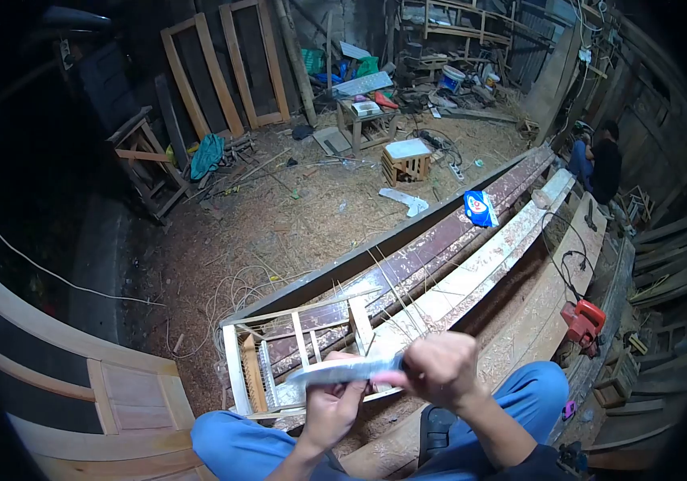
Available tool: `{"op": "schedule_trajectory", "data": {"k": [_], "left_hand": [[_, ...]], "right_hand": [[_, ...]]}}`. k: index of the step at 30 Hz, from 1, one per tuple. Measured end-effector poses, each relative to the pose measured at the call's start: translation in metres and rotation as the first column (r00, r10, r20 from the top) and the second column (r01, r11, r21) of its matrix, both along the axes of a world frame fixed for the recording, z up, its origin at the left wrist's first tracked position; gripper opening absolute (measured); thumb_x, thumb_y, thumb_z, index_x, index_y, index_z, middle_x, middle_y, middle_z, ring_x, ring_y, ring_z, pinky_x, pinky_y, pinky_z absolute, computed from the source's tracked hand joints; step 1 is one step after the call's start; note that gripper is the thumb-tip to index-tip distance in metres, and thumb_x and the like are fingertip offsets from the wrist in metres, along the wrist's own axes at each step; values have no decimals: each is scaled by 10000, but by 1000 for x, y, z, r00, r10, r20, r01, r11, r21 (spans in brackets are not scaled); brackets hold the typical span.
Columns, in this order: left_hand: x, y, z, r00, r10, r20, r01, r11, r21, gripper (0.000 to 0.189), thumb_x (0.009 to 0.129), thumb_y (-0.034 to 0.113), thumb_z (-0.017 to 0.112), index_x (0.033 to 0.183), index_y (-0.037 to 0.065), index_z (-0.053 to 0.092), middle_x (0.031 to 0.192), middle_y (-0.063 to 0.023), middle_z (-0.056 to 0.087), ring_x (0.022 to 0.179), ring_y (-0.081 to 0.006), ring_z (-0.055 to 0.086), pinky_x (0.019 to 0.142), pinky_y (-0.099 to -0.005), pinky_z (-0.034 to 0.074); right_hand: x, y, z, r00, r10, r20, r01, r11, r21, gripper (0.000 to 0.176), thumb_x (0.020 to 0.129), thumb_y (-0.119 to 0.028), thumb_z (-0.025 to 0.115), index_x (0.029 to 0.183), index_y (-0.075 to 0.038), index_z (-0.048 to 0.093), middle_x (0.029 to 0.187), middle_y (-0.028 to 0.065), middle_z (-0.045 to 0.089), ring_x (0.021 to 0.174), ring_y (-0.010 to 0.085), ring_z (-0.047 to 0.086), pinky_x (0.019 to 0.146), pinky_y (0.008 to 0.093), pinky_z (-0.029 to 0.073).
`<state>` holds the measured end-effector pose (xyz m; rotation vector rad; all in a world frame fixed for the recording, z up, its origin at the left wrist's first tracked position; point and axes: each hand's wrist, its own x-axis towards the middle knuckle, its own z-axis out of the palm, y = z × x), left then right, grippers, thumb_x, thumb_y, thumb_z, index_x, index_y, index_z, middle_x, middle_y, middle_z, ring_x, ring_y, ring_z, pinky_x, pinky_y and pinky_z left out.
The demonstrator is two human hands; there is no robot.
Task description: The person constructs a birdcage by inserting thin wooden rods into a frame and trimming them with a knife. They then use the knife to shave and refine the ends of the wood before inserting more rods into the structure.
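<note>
My right hand [446, 370] is closed round the handle of a large knife. Its broad grey blade [347, 370] points left, slightly smeared by motion, and passes across the top of my left hand [331, 413]. The left fingers are pinched together just under the blade; what they hold, if anything, is hidden. Just beyond my hands lies a wooden frame [299, 337] with thin crossbars and a comb-like wooden strip [254, 373] at its left end. Several thin sticks [391, 276] lie across the boards behind it.
Long planks [472, 268] with shavings stretch away to the right, carrying a blue-white packet [480, 208]. A red power tool [582, 322] with a cord rests at right. A slatted crate [406, 163] stands on the littered floor. Another person [600, 160] sits at far right.
</note>
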<state>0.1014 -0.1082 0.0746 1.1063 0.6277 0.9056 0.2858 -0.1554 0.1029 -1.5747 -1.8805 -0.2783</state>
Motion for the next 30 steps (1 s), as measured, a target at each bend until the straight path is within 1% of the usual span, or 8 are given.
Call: {"op": "schedule_trajectory", "data": {"k": [4,6,10,15,16,25,28,30], "left_hand": [[-3,5,4,994,-105,29,107,989,-103,128,1017,138,565,1069,21,556,719,31,510,587,-20,419,498,-188,324],[-4,7,6,993,-102,65,109,987,-122,115,1018,140,563,1055,31,561,706,30,498,576,-19,394,492,-182,309],[-11,6,-2,977,-158,145,187,957,-220,141,1015,120,553,1128,41,525,756,18,499,599,-38,395,518,-197,312],[-9,8,-5,978,-158,133,200,887,-417,212,997,56,490,1209,70,491,787,3,478,647,-59,387,547,-210,308],[-6,10,-7,980,-152,126,189,908,-375,62,1016,92,495,1052,66,539,748,5,451,623,-77,353,526,-238,304],[-7,10,5,972,-161,173,223,866,-448,83,1031,149,502,1035,69,526,712,31,396,596,-67,315,512,-231,285],[-14,10,13,938,-261,226,330,871,-363,130,1041,199,501,1030,71,517,690,41,366,583,-61,303,505,-221,281],[-20,5,21,941,-241,237,316,874,-368,149,1049,197,488,1051,55,531,678,39,385,566,-47,293,509,-214,271]], "right_hand": [[40,18,-7,894,-366,-257,375,927,-14,513,848,-466,735,625,-104,449,464,53,466,386,235,524,381,357,372],[47,16,-4,871,-365,-329,395,918,27,536,850,-472,734,623,-97,426,456,51,446,374,235,509,377,355,360],[9,7,-10,983,54,-175,-33,992,123,554,791,-539,763,585,-120,464,452,29,422,379,187,486,385,341,368],[10,13,-10,995,26,-93,-22,999,40,537,747,-539,782,583,-141,461,475,14,448,399,177,502,400,325,368],[11,15,-12,996,13,-88,-9,999,39,541,734,-546,786,583,-143,459,477,11,450,403,175,505,404,324,368],[18,15,-11,1000,-3,-3,3,988,154,532,755,-532,782,575,-132,481,483,20,461,408,191,495,409,340,366],[58,19,-14,926,-364,-100,376,910,175,538,788,-494,780,590,-102,469,472,49,420,403,204,482,407,340,353],[72,10,-6,866,-378,-326,444,882,157,560,804,-479,776,605,-89,426,467,54,389,392,215,443,403,338,329]]}}
